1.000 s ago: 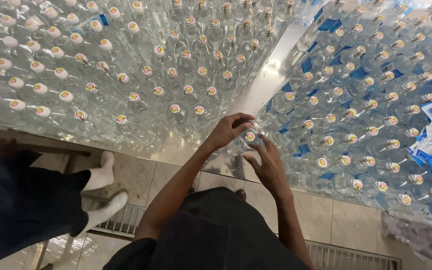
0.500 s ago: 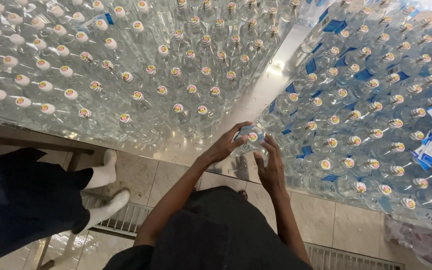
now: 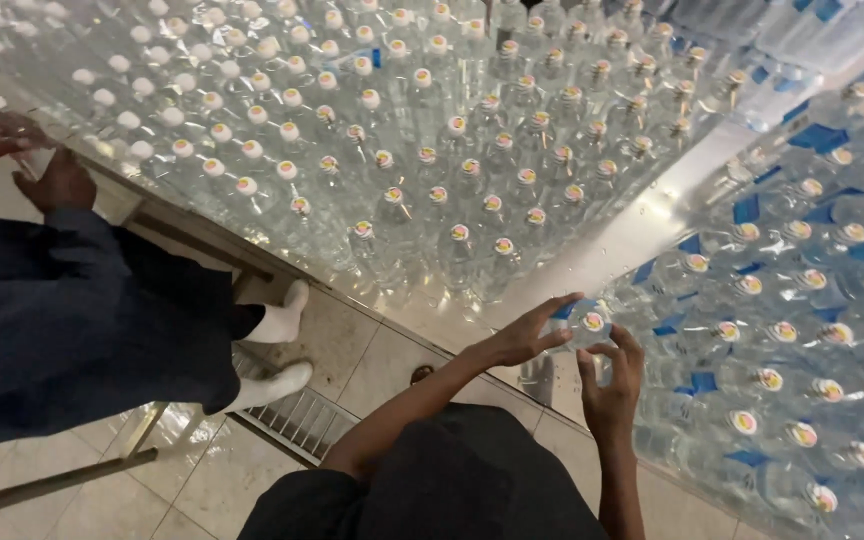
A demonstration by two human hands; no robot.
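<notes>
I look down on a steel table (image 3: 642, 235) crowded with clear capped plastic bottles. My left hand (image 3: 530, 334) and my right hand (image 3: 612, 385) both hold one clear bottle with a white cap (image 3: 589, 323) at the table's near edge. The left hand's fingers wrap its left side, and the right hand grips it from below. It stands at the front of a group of bottles with blue labels (image 3: 802, 300). A second dense block of unlabelled bottles (image 3: 402, 150) fills the left part of the table.
Another person in dark blue clothes (image 3: 72, 310) and white socks (image 3: 277, 350) stands at left, their hands (image 3: 12, 160) on a bottle at the table edge. The floor is beige tile with a metal drain grate (image 3: 302, 420).
The view has shifted right and the hands sit lower in frame. Both my hands stay on the same bottle at the table edge, the left one now more around its side.
</notes>
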